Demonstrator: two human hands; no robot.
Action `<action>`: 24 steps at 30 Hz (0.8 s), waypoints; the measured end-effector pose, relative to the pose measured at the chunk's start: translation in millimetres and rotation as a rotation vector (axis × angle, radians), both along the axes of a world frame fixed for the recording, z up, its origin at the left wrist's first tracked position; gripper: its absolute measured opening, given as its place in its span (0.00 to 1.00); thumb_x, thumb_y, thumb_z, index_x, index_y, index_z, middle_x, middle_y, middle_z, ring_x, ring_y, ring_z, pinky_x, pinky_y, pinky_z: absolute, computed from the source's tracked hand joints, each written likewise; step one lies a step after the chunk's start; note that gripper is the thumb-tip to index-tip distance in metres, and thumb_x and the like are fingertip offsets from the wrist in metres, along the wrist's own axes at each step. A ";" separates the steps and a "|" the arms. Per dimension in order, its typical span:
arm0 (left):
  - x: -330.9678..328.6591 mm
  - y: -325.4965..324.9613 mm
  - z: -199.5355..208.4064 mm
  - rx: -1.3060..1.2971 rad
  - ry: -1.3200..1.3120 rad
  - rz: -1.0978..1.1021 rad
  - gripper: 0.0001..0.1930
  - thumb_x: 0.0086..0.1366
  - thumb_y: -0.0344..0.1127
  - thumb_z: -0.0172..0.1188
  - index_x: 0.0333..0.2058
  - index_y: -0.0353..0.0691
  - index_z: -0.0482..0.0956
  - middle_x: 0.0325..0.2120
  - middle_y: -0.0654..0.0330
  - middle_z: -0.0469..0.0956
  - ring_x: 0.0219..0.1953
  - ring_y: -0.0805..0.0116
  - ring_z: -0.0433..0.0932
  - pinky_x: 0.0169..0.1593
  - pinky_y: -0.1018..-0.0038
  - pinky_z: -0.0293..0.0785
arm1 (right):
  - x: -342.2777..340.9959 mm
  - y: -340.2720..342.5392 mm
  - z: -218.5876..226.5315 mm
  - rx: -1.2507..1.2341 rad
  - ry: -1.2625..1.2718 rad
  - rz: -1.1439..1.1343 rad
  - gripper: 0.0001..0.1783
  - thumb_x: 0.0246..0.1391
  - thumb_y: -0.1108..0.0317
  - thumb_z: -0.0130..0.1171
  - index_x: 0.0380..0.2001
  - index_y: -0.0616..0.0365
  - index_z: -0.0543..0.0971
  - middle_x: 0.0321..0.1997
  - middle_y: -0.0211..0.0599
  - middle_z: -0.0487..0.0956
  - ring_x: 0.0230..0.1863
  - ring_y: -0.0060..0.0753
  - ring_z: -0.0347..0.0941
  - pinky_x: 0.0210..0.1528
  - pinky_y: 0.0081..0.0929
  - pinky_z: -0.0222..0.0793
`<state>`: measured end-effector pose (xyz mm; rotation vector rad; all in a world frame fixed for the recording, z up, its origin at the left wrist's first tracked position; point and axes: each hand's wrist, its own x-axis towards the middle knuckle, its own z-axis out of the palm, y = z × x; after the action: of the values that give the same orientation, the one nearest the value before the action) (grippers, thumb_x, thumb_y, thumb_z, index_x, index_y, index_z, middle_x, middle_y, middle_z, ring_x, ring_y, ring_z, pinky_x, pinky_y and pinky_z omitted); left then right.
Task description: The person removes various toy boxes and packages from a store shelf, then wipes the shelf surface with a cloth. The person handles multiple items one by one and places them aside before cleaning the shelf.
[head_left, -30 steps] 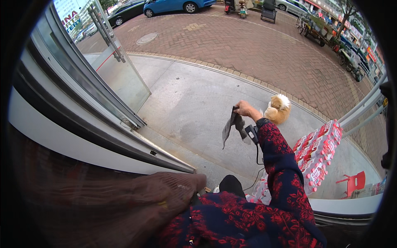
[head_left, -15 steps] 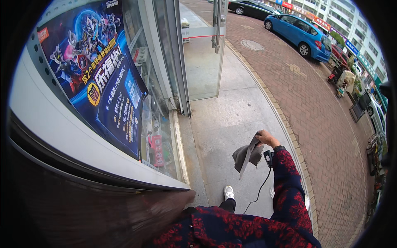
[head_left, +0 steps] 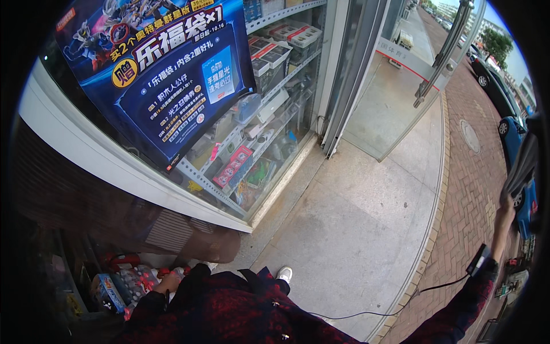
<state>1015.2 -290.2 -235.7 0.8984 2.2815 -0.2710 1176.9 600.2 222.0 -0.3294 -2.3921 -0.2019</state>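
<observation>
My right arm reaches out to the far right, and my right hand is closed on a grey cloth, which hangs partly over the dark rim of the picture. A small black device is on that wrist, with a thin black cable running from it back toward my body. Low on the left, my left hand is beside several bottles with red caps. Its fingers are too small and shaded to show whether they touch or grip a bottle.
On the left stands a glass shop window with a blue poster and shelves of boxed goods. A brown slatted panel juts out below. Ahead, a glass door stands open over the paved walkway. Parked cars line the brick street.
The right hand has swung the grey cloth outward to the right. My view has turned left, bringing the left hand and the red-capped bottles into sight.
</observation>
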 end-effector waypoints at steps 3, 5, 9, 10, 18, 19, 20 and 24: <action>29.5 6.5 13.4 0.201 -0.103 0.137 0.06 0.54 0.35 0.51 0.24 0.41 0.74 0.23 0.55 0.75 0.29 0.54 0.75 0.33 0.62 0.70 | 58.0 -38.4 -182.8 -0.276 -0.179 -0.119 0.06 0.51 0.74 0.51 0.31 0.64 0.74 0.27 0.50 0.76 0.29 0.34 0.73 0.32 0.29 0.68; 50.1 3.5 24.8 0.235 -0.135 0.193 0.05 0.53 0.33 0.50 0.23 0.41 0.73 0.23 0.54 0.74 0.28 0.54 0.74 0.30 0.61 0.69 | 81.2 -75.4 -292.7 -0.535 -0.383 -0.150 0.06 0.50 0.74 0.52 0.31 0.64 0.74 0.27 0.50 0.76 0.29 0.35 0.74 0.32 0.29 0.68; 61.7 13.2 39.9 0.266 -0.168 0.342 0.09 0.53 0.37 0.49 0.21 0.40 0.73 0.22 0.52 0.73 0.27 0.52 0.74 0.30 0.61 0.69 | 119.7 -178.0 -443.6 -0.939 -0.770 -0.178 0.07 0.49 0.73 0.53 0.32 0.63 0.75 0.28 0.49 0.77 0.30 0.35 0.75 0.33 0.30 0.69; 62.5 17.6 39.9 0.269 -0.098 0.325 0.12 0.53 0.39 0.48 0.21 0.38 0.74 0.21 0.51 0.74 0.26 0.51 0.74 0.30 0.61 0.70 | 122.8 -204.5 -467.2 -0.998 -0.849 -0.158 0.07 0.49 0.72 0.53 0.32 0.63 0.76 0.28 0.49 0.77 0.30 0.35 0.75 0.33 0.30 0.69; 27.7 -15.4 9.9 0.470 -0.138 0.318 0.11 0.58 0.35 0.44 0.23 0.36 0.72 0.23 0.51 0.73 0.27 0.50 0.73 0.32 0.62 0.68 | 127.3 -329.2 -513.2 -1.065 -1.251 -0.087 0.10 0.47 0.71 0.55 0.34 0.61 0.78 0.29 0.48 0.78 0.31 0.36 0.76 0.34 0.31 0.70; 18.0 -26.5 -0.9 0.531 -0.108 0.274 0.12 0.58 0.35 0.44 0.22 0.35 0.71 0.22 0.51 0.73 0.27 0.50 0.72 0.33 0.61 0.68 | 127.5 -329.7 -508.8 -1.038 -1.282 -0.104 0.10 0.47 0.71 0.56 0.34 0.61 0.78 0.29 0.48 0.79 0.31 0.36 0.76 0.34 0.31 0.70; 10.6 -41.2 -10.8 0.571 -0.113 0.271 0.12 0.58 0.35 0.43 0.22 0.35 0.71 0.22 0.50 0.72 0.27 0.50 0.72 0.33 0.61 0.68 | 125.8 -329.9 -504.4 -0.997 -1.321 -0.124 0.10 0.46 0.70 0.56 0.34 0.61 0.78 0.29 0.48 0.79 0.31 0.37 0.77 0.34 0.31 0.70; -43.7 -99.8 -40.8 0.570 -0.106 0.272 0.12 0.58 0.35 0.43 0.21 0.36 0.70 0.21 0.49 0.71 0.27 0.51 0.72 0.33 0.60 0.68 | 80.0 -298.8 -446.0 -0.745 -1.279 -0.234 0.11 0.45 0.70 0.57 0.35 0.60 0.79 0.30 0.47 0.79 0.32 0.37 0.77 0.35 0.32 0.71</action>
<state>971.6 -390.1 -276.5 0.8267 2.3794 0.5590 1256.9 301.4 -224.0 -1.0720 -3.6162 0.5840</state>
